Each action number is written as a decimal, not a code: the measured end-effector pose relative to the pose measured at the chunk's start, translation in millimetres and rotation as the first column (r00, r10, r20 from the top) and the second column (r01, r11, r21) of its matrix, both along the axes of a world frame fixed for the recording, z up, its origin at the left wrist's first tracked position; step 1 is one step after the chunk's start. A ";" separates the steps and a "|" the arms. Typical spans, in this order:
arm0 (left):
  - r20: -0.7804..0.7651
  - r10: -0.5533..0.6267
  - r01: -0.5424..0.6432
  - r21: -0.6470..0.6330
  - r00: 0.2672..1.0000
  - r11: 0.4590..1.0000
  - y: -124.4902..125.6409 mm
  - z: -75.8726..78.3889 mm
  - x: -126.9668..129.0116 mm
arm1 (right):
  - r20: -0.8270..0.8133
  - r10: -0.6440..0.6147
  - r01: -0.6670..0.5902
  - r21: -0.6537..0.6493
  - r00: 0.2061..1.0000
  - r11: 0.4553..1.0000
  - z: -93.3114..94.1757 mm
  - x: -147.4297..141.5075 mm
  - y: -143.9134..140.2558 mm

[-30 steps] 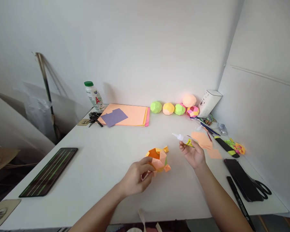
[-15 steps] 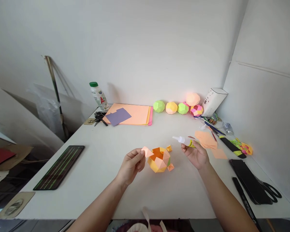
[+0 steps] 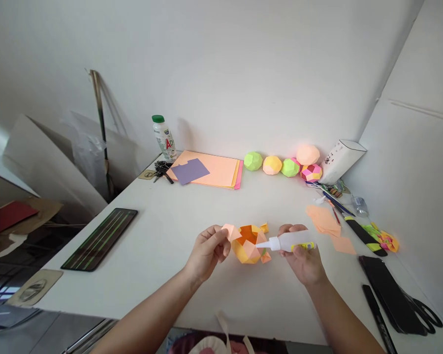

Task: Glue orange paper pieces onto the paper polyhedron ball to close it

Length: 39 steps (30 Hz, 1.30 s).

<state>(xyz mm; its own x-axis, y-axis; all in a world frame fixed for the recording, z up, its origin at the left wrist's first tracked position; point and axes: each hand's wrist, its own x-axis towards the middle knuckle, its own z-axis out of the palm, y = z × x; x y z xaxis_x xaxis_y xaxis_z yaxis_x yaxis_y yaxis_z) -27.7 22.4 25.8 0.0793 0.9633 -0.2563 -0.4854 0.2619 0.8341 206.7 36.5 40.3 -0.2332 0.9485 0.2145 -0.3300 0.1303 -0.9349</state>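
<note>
Between thumb and fingers, my left hand (image 3: 209, 248) pinches a small peach folded paper piece (image 3: 231, 232) at the upper left of a faceted paper ball (image 3: 243, 254). That ball, orange, yellow and peach, stands on the table with an opening at its top. My right hand (image 3: 305, 260) is closed around a white glue bottle (image 3: 290, 241), held nearly level with its nozzle pointing left, in front of the ball's right side in view. Whether the nozzle touches the paper I cannot tell. Two small folded orange pieces (image 3: 266, 257) lie by the ball's right side.
Finished paper balls (image 3: 272, 165) line the wall. Peach paper squares (image 3: 323, 220), a cutter knife (image 3: 365, 237), a black case (image 3: 387, 295) and scissors (image 3: 424, 309) lie right. Coloured sheets (image 3: 221, 169), a white bottle (image 3: 164, 140) and a dark striped panel (image 3: 99, 239) are left.
My right hand has brought the glue bottle left and down, its nozzle now over the ball's right side. My left hand still pinches the peach piece. The view has shifted a little to the left.
</note>
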 end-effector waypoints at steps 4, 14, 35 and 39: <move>-0.003 0.029 -0.029 -0.008 1.000 1.000 -0.2 1.2 -1.3 | -0.027 -0.045 0.045 -0.005 0.999 0.999 0.5 0.1 1.6; 0.001 -0.042 0.041 -0.105 0.999 0.994 -1.2 4.2 2.8 | 0.077 -0.025 0.008 0.215 0.997 0.977 -0.1 -7.9 -14.5; 0.105 -0.077 0.087 -0.096 0.992 0.992 -5.0 2.0 7.6 | 0.364 -0.459 -0.126 0.873 0.811 0.471 4.8 -21.9 -30.6; 0.072 -0.075 0.080 -0.064 0.995 0.995 -5.2 1.2 7.4 | 0.357 -0.467 -0.115 0.875 0.808 0.471 4.3 -21.8 -30.2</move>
<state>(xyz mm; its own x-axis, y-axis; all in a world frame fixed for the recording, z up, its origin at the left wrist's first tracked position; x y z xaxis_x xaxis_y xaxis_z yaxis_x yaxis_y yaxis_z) -20.2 17.2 27.0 0.1727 0.9344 -0.3115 -0.5174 0.3551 0.7785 184.9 6.3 44.6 -0.4211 0.3950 0.8165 0.2579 0.9152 -0.3097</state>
